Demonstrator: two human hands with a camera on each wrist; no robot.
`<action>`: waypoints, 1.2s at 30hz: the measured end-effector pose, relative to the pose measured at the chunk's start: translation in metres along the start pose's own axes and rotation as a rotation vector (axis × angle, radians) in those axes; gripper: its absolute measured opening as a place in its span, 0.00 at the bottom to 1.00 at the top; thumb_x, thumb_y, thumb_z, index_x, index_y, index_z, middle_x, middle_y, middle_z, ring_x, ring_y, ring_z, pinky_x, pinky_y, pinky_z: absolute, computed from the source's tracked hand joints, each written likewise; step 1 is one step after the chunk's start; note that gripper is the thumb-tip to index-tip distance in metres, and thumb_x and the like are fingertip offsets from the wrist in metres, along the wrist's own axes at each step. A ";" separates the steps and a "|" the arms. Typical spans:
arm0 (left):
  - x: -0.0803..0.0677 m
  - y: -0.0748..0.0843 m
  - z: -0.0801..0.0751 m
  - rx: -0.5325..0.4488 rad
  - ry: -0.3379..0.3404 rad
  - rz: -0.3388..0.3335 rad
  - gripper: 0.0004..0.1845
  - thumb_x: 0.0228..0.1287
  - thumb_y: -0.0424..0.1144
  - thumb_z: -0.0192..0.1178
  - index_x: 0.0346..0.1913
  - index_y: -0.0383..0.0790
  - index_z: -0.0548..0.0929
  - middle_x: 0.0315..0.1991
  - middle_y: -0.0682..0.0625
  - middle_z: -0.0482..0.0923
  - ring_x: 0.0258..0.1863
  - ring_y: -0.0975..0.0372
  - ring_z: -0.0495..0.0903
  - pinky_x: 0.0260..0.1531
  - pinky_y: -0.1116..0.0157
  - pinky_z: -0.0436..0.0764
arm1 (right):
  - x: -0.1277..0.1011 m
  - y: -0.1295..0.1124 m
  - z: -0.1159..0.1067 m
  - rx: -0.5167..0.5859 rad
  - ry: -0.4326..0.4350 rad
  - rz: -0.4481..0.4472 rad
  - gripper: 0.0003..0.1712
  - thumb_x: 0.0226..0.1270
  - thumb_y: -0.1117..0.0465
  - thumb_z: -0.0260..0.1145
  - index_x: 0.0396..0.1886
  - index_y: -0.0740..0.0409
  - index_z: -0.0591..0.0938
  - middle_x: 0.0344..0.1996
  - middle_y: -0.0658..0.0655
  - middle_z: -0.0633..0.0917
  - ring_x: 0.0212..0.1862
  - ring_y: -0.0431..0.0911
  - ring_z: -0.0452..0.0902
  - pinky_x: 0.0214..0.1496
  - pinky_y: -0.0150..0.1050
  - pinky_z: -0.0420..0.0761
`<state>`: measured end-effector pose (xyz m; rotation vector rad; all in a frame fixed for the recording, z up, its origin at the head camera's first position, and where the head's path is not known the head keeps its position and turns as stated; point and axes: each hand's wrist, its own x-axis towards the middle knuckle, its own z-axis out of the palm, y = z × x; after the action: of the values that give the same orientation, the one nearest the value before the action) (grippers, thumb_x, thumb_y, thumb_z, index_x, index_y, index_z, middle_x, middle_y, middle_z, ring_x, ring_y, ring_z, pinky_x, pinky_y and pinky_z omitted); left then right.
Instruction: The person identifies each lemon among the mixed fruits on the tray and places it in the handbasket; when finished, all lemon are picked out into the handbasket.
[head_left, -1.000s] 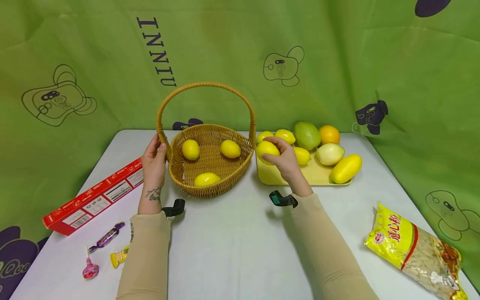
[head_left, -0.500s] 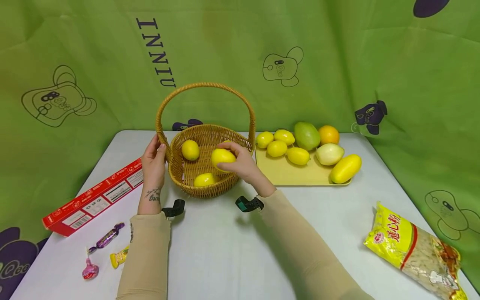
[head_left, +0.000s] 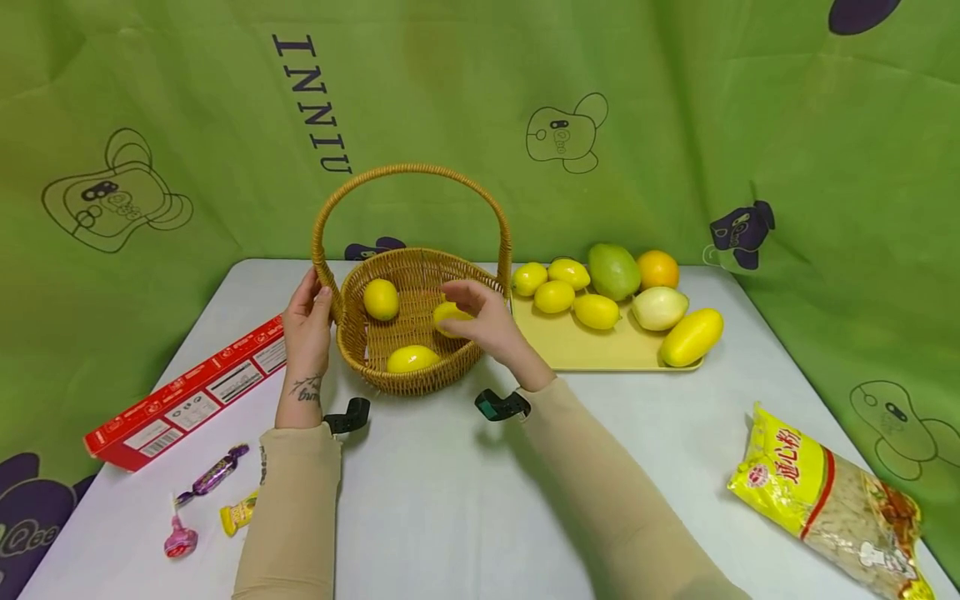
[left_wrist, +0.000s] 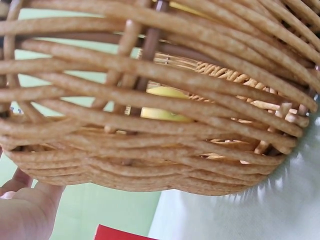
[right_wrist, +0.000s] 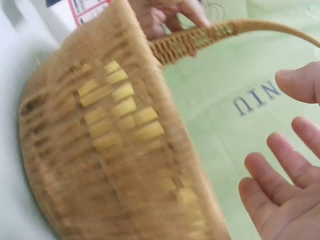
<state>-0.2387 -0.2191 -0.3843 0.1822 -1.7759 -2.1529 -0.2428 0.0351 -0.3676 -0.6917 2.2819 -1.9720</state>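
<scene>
Bench (head_left: 465,500), pale grey, carrying everything below. Wicker basket (head_left: 420,333) at centre, arched handle upright, three lemons inside. Yellow tray (head_left: 585,350) just right of the basket, bearing four small lemons, a green mango (head_left: 615,271), an orange (head_left: 658,268) and two pale yellow fruits. Red box (head_left: 187,392) and three wrapped sweets (head_left: 213,500) to the left; a bag of noodles (head_left: 825,500) near right.

My left hand (head_left: 307,321) rests against the basket's left rim at the foot of the handle, fingers straight. My right hand (head_left: 480,312) hovers over the basket's right half, fingers spread and released, as the right wrist view confirms; it grasps nothing. The lemon (head_left: 447,314) lies directly beneath its palm on the basket floor, partly hidden, long axis running roughly left to right. My right hand is much the nearer to it.
</scene>
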 end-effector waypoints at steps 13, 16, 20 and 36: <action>0.000 0.001 0.001 0.007 -0.002 -0.005 0.22 0.70 0.38 0.48 0.66 0.53 0.68 0.66 0.46 0.65 0.62 0.59 0.67 0.65 0.60 0.66 | -0.038 0.016 -0.103 0.127 0.152 -0.044 0.26 0.52 0.79 0.63 0.54 0.72 0.72 0.49 0.55 0.80 0.54 0.51 0.73 0.64 0.48 0.69; 0.000 0.001 0.001 0.014 -0.002 -0.004 0.22 0.70 0.38 0.48 0.66 0.53 0.68 0.66 0.46 0.64 0.62 0.59 0.67 0.64 0.60 0.66 | -0.046 0.027 -0.130 0.122 0.202 -0.042 0.24 0.53 0.79 0.64 0.52 0.66 0.74 0.46 0.45 0.81 0.52 0.47 0.74 0.63 0.43 0.71; 0.000 0.001 0.000 0.016 0.001 -0.013 0.22 0.70 0.38 0.48 0.66 0.53 0.67 0.66 0.47 0.64 0.62 0.59 0.67 0.64 0.60 0.66 | -0.052 0.039 -0.159 0.091 0.276 -0.005 0.24 0.54 0.76 0.65 0.53 0.66 0.74 0.45 0.45 0.81 0.53 0.48 0.73 0.60 0.35 0.72; -0.001 0.001 0.000 0.024 -0.007 -0.013 0.22 0.71 0.39 0.47 0.66 0.54 0.66 0.68 0.49 0.62 0.64 0.59 0.64 0.65 0.60 0.65 | -0.052 0.071 -0.178 -0.063 0.491 0.210 0.31 0.51 0.77 0.64 0.58 0.75 0.68 0.54 0.67 0.73 0.59 0.55 0.63 0.67 0.43 0.63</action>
<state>-0.2376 -0.2184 -0.3835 0.1932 -1.8100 -2.1441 -0.2745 0.2254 -0.4145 0.0496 2.5455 -2.1545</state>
